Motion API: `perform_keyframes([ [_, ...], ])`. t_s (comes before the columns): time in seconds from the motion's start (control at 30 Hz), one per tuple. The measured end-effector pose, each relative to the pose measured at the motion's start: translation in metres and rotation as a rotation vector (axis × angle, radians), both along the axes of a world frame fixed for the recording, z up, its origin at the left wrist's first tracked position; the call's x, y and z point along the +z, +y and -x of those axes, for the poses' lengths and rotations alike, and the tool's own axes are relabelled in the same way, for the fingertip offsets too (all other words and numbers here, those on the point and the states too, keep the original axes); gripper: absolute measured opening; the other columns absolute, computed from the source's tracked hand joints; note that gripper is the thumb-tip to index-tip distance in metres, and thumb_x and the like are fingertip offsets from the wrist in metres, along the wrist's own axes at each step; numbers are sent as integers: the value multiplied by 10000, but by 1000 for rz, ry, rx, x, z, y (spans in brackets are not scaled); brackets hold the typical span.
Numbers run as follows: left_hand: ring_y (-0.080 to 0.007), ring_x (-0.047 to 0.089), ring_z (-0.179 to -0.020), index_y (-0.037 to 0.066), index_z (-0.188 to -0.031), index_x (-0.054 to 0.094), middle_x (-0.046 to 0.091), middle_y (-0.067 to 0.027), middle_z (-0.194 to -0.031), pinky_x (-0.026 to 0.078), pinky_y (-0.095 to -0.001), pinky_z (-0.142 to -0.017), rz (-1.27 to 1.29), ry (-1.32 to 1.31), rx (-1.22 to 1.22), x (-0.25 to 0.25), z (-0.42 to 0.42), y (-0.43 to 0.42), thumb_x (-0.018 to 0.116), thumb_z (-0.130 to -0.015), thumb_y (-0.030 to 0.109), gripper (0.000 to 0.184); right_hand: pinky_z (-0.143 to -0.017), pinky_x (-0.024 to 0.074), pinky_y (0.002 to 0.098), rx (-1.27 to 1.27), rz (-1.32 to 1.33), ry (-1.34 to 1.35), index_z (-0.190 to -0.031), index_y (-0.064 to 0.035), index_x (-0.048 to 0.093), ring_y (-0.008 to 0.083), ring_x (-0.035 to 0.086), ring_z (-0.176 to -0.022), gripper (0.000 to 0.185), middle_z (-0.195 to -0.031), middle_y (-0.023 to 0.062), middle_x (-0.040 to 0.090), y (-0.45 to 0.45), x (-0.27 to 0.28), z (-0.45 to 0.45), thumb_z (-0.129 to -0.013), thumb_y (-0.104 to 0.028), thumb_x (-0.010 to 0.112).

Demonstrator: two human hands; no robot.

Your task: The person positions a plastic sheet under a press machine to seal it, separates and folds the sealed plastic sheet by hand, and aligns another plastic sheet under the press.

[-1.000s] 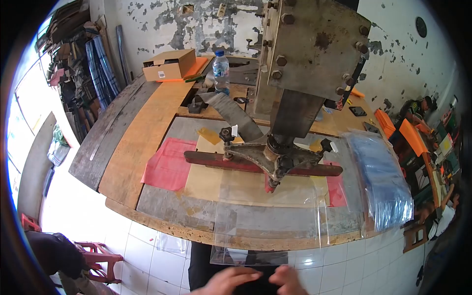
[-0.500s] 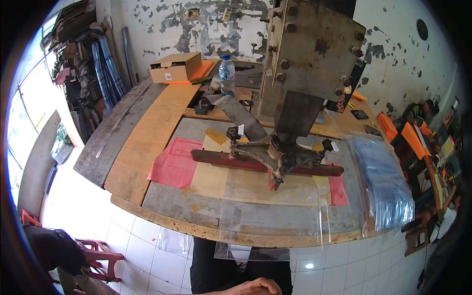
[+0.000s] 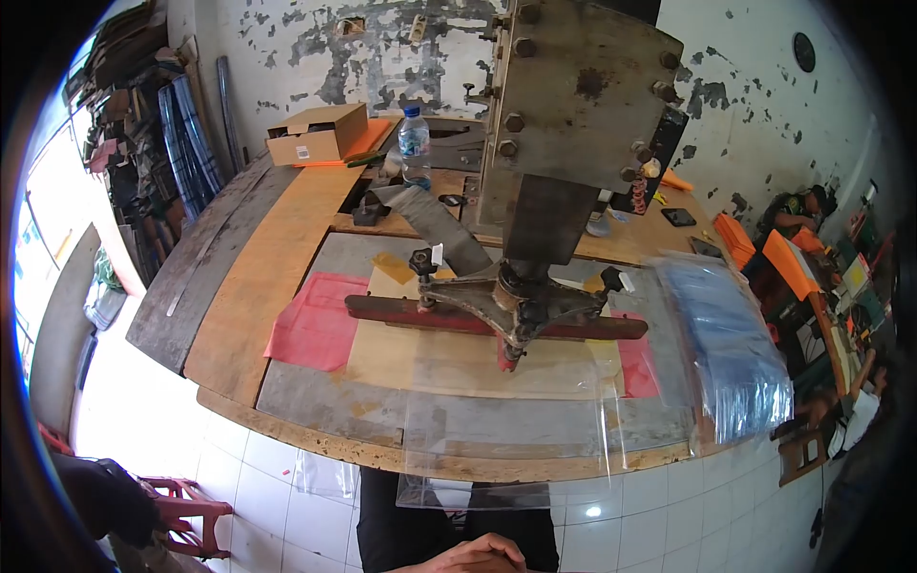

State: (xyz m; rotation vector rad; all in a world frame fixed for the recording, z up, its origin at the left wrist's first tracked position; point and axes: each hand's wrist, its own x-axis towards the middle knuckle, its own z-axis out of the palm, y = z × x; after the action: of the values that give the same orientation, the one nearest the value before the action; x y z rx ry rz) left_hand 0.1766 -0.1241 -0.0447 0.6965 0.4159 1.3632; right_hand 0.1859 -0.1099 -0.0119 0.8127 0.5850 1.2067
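At the bottom edge, my left hand (image 3: 465,557) rests over my lap with its fingers curled in, pressed against my right hand (image 3: 509,551). The right hand's fingers are mostly hidden in the clasp, and no object shows in either hand. Beyond them, a clear plastic sheet (image 3: 478,491) hangs over the table's front edge. The press head's dark red bar (image 3: 571,328) lies across a cream sheet (image 3: 430,367), which has a pink sheet (image 3: 313,329) at its left and pink showing at its right.
Stacked clear plastic sleeves (image 3: 724,334) lie on the table's right side. At the back stand a bottle (image 3: 415,148) and a cardboard box (image 3: 318,136). A red stool (image 3: 191,511) is at lower left. Another person (image 3: 800,212) is at the far right.
My hands were raised and apart a second ago; they came together and sank to my lap. The view has shifted slightly, while the sheets and press look unmoved.
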Motion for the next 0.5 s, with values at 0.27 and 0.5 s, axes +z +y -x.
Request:
perform_keyframes([
  [0.27,-246,617,-1217,5,-1302,551,613,-144,-1295,453,-378,-1094,-16,421,-179,31,23,5,511,-1061,301,384,-1048,449,376,4,31,92,-1007,-43,751,238,694,-690,329,-1014,166,750,-4,19,1,-995,-357,649],
  [0.5,-259,575,-1271,-1,-1309,552,612,-136,-1291,442,-409,-1106,-176,368,-212,33,29,11,634,-997,357,482,-1039,448,377,303,-84,-234,-1041,-29,739,284,704,-675,337,-1081,230,730,2,-5,-11,-983,-353,668],
])
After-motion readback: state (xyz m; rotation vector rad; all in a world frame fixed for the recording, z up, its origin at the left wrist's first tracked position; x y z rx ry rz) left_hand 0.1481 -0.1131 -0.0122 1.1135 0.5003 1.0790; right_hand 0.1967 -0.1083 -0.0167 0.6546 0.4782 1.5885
